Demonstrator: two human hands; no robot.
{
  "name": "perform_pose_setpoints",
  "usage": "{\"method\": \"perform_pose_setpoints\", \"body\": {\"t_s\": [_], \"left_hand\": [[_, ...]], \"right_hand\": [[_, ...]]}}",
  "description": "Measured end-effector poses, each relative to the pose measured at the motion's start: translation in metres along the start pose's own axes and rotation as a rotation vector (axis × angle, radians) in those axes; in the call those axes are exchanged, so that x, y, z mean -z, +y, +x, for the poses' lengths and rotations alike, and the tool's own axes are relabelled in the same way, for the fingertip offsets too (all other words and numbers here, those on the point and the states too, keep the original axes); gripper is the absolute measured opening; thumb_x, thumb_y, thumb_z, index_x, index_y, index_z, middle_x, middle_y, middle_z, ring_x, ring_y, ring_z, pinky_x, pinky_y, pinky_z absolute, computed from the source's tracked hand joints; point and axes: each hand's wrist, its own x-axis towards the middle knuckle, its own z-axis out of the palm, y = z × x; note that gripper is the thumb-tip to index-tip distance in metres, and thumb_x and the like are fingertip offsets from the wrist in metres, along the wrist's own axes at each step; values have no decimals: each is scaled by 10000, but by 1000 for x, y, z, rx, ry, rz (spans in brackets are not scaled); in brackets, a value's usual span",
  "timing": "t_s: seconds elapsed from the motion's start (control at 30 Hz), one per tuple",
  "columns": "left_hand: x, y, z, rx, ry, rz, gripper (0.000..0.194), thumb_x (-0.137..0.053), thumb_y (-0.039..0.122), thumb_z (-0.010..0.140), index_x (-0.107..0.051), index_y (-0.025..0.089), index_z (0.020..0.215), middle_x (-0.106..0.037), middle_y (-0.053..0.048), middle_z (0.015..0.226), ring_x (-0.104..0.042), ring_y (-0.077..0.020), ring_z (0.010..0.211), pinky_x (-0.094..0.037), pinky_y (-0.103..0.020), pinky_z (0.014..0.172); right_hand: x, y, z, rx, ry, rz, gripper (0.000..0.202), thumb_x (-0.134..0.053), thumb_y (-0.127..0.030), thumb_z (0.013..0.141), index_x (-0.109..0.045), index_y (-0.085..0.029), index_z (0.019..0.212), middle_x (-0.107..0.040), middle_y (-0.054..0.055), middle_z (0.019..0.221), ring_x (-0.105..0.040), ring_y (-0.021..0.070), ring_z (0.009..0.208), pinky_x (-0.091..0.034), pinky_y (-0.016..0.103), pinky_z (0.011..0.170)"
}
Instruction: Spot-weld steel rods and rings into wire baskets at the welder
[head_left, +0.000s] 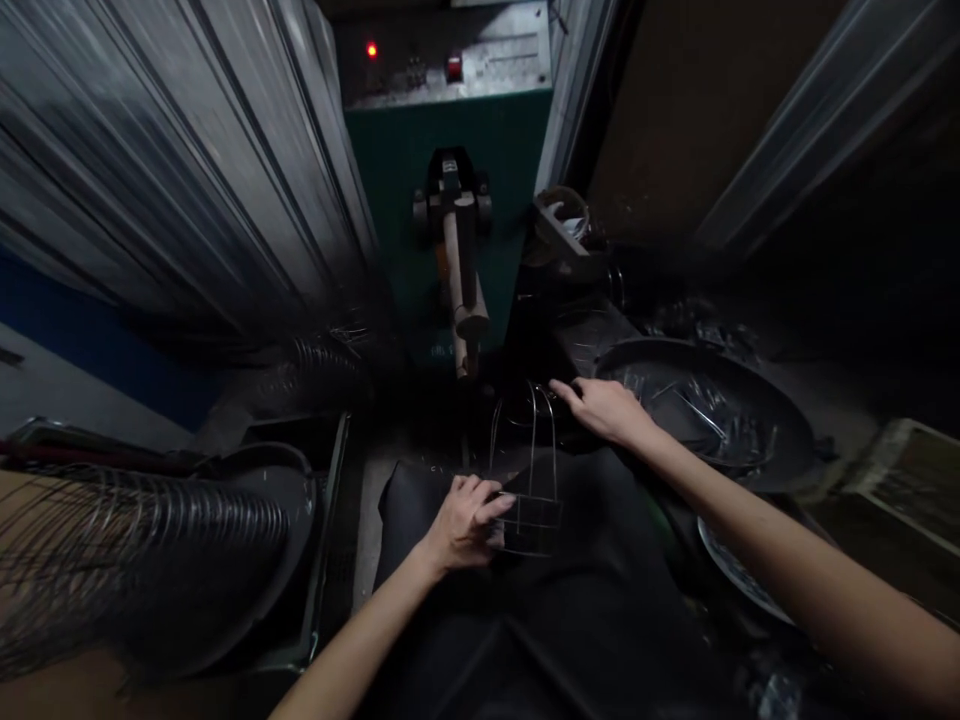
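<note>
A small wire rack of thin bent metal rods, with a grid at its lower end and long curved loops, is held over the dark apron. My left hand is closed around the left side of its grid. At the far end of the loops is my right hand, its fingers together and the fingertips against the wire; the thumb is mostly hidden. Just beyond the rack, the electrode arms of a green spot-welding machine stick out towards me.
A red light glows on the machine's panel. To the left, a round tray holds a row of many bent wires. On the right stands a dark round pan with loose metal pieces. Corrugated metal sheets rise at the left.
</note>
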Motion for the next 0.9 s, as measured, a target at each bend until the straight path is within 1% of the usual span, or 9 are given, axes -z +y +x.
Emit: {"method": "perform_pose_setpoints", "body": {"t_s": [0.1,0.23,0.3,0.37,0.47,0.57,0.67,0.8,0.9], "left_hand": [[7,32,1,-78,-68,142,558,-620,229,706,-458,364,1222,-581,-67,1088,-525,-185,820,-328,-341,739],[47,51,3,-107,-186,40,657,-640,420,752,-349,395,1340,-501,-86,1286,-492,-266,1093,-341,-419,883],[74,38,1,68,-11,-77,774,-652,480,735,-274,341,1396,-426,-104,1371,-411,-303,1219,-316,-460,964],[98,19,0,369,199,-229,818,-647,484,745,-232,288,1423,-392,-125,1398,-388,-304,1252,-320,-458,996],[116,10,9,701,212,-712,578,-535,455,844,-385,230,1355,-566,-120,1188,-584,-202,964,-451,-351,845],[108,34,37,899,144,-1259,427,-477,434,884,-517,181,1226,-606,-21,723,-441,-49,444,-379,-195,473],[88,61,72,1034,166,-1580,437,-598,401,818,-547,145,1168,-505,50,588,-251,8,341,-239,-153,385],[63,60,97,1099,226,-1707,433,-662,410,760,-599,103,1059,-440,69,584,-222,23,350,-183,-136,372],[52,39,97,1074,213,-1508,380,-625,408,784,-619,99,1005,-459,57,589,-326,3,355,-248,-142,371]], "right_hand": [[-10,2,-13,55,-160,52,571,-355,-651,849,-643,-162,913,-668,132,910,-619,270,901,-440,317,751],[-11,-10,-41,279,-175,90,273,-473,-400,866,-596,-169,944,-652,74,795,-612,206,729,-410,265,650],[-7,-13,-58,522,-174,90,192,-442,-321,883,-580,-189,893,-626,51,731,-582,184,656,-388,261,628],[-4,-13,-68,707,-155,125,218,-392,-322,908,-571,-210,855,-610,41,712,-563,175,628,-379,262,614],[-9,-6,-60,746,-89,188,234,-376,-330,916,-582,-225,877,-626,38,757,-578,178,667,-397,266,642],[-28,-1,-31,659,-80,262,206,-423,-281,895,-616,-231,947,-666,32,854,-617,187,769,-433,276,726],[-48,-8,-6,548,-97,337,220,-461,-226,876,-652,-219,984,-688,31,943,-635,186,851,-448,285,788],[-56,-30,7,574,10,303,273,-462,-257,905,-646,-210,1101,-677,58,1032,-620,195,927,-441,296,827],[-55,-36,12,557,40,88,298,-479,-292,909,-644,-210,1143,-679,95,1019,-615,243,927,-448,319,776]]}}
